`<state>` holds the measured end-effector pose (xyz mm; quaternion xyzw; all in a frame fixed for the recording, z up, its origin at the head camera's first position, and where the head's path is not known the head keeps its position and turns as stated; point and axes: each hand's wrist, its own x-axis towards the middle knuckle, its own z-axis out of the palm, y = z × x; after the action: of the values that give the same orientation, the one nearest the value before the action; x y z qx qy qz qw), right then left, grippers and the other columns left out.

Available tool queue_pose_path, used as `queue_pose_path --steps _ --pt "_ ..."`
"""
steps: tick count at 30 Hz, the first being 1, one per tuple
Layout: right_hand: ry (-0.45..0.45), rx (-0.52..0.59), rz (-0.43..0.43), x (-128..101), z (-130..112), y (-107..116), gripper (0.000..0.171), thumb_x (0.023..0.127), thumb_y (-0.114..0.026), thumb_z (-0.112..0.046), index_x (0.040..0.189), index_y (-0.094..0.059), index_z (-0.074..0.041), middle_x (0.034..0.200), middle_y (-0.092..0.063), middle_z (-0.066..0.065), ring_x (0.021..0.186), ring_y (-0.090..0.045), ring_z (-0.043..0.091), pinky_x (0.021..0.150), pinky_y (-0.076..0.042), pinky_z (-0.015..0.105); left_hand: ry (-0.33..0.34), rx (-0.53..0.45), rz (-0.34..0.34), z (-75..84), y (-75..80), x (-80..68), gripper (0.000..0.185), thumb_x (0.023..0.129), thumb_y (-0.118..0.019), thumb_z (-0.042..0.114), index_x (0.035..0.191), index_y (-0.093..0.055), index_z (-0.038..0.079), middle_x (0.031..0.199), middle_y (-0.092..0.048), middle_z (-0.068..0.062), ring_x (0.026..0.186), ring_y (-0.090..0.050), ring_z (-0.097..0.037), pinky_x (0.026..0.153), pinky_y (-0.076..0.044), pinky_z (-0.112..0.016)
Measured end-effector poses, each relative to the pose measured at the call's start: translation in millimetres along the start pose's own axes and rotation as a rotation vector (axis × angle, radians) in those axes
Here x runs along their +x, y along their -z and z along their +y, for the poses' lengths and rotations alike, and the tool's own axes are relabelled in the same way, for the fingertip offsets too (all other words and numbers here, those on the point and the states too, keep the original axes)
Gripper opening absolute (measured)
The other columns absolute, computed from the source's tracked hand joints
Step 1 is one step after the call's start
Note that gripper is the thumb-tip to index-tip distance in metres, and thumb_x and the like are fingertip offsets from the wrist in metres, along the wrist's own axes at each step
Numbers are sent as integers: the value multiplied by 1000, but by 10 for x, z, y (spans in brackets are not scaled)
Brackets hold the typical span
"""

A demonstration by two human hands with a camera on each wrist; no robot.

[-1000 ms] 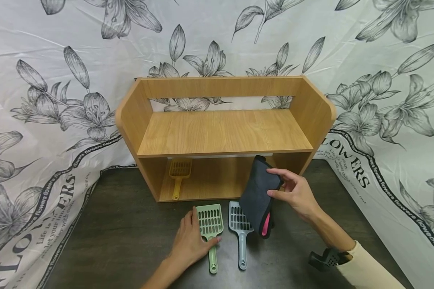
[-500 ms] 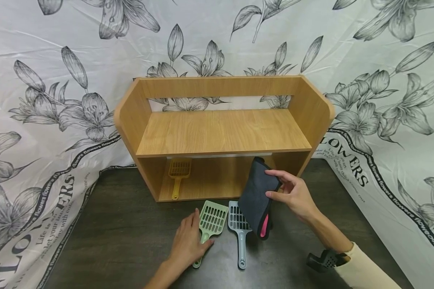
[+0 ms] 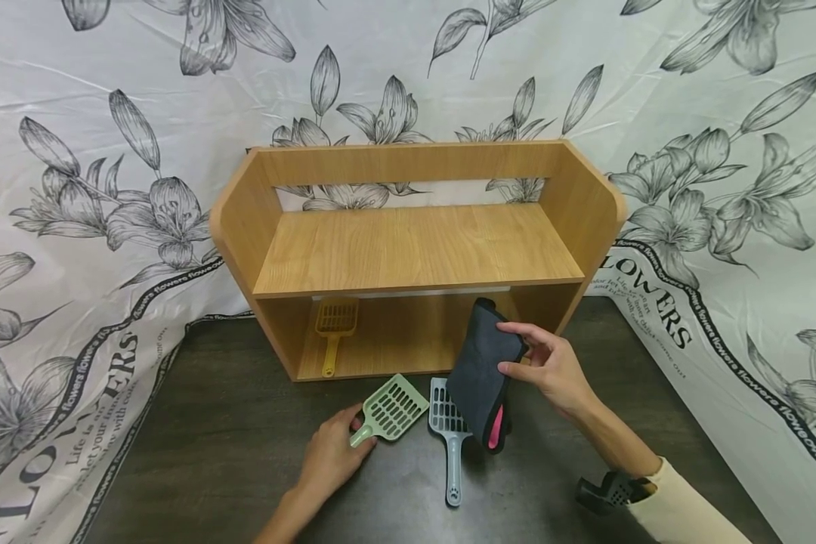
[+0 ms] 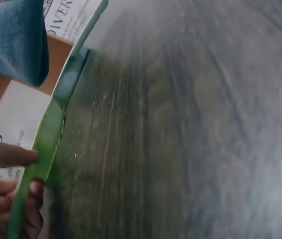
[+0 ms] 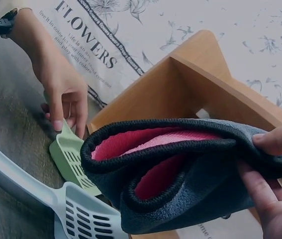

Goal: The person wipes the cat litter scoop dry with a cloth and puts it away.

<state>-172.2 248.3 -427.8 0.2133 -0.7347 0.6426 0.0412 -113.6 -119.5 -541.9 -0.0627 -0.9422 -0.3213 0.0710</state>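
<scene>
The green scoop [image 3: 391, 410] is gripped at its handle by the left hand [image 3: 331, 453], fingers curled round it, and lies on the dark table [image 3: 211, 453] in front of the wooden shelf [image 3: 415, 249]. A folded dark cloth [image 3: 481, 370] with pink lining is pinched by the right hand [image 3: 551, 366] above the grey scoop [image 3: 451, 431]. A yellow scoop [image 3: 333, 329] is seen in the lower compartment.

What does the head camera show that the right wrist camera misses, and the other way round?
Only the head view shows the whole wooden shelf, the yellow scoop in its lower bay and the floral cloth behind. Only the right wrist view shows the folded dark cloth's pink lining. Both show the right hand pinching that cloth, the left hand holding the green scoop, and the grey scoop.
</scene>
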Motion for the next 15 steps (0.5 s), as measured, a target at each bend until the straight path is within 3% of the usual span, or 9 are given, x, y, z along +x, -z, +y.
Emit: queue_pose_path --steps 4,9,15 --pt "-7 -4 2 -5 0 -7 56 85 -79 14 138 -62 8 131 -71 -8 70 -41 17 55 -37 29 21 -62 -18 -68 29 26 46 82 -92 16 123 -76 5 91 -72 2 75 -59 -8 63 -48 -32" --pt "-4 14 -6 -14 4 -22 56 85 -79 15 138 -61 9 131 -70 -6 70 -41 18 55 -39 29 -11 -108 1 -104 71 44 41 82 -92 12 119 -77 4 92 -73 -1 78 -62 -10 66 -48 -29" --pt "55 26 -3 4 -108 -36 57 84 -78 18 137 -62 9 128 -72 -2 68 -42 16 53 -38 29 -46 -148 21 -51 242 63 38 81 -92 11 116 -79 6 94 -76 -1 82 -68 -11 68 -51 -27"
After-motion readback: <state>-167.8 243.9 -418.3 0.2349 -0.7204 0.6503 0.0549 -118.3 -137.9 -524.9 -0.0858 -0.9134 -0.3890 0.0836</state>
